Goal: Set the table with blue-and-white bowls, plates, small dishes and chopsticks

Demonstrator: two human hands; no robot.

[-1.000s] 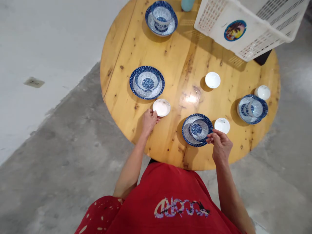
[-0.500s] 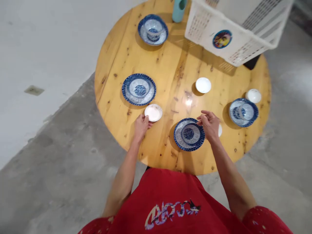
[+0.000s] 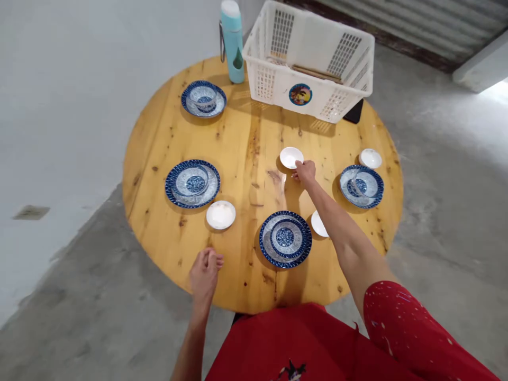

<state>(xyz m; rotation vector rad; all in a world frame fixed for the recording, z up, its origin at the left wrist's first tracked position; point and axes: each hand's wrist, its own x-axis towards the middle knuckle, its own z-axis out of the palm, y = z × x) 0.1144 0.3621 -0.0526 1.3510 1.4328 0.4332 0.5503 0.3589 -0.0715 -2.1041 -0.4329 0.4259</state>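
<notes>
My right hand (image 3: 305,172) reaches over the middle of the table and pinches the near rim of a small white dish (image 3: 291,157). My left hand (image 3: 205,269) hovers by the front left edge with its fingers curled and nothing in them. Just beyond it lies another white dish (image 3: 221,215), beside a blue-rimmed plate (image 3: 172,193) bearing a bowl (image 3: 194,183). Nearest my body is a blue-patterned plate (image 3: 265,244) with a bowl (image 3: 284,237) on it. My right forearm partly hides a white dish (image 3: 318,225) to its right.
Farther back stand a white plastic basket (image 3: 273,84) with sticks inside and a light blue bottle (image 3: 234,47). A black phone-like object (image 3: 354,112) lies by the basket. More plates (image 3: 186,107) with bowls sit back left and right, plus white dishware (image 3: 370,157) at the right edge.
My left hand has let go of the left white dish and drawn back toward me. My right hand has moved forward to the middle white dish. The view has tilted up, showing more of the basket.
</notes>
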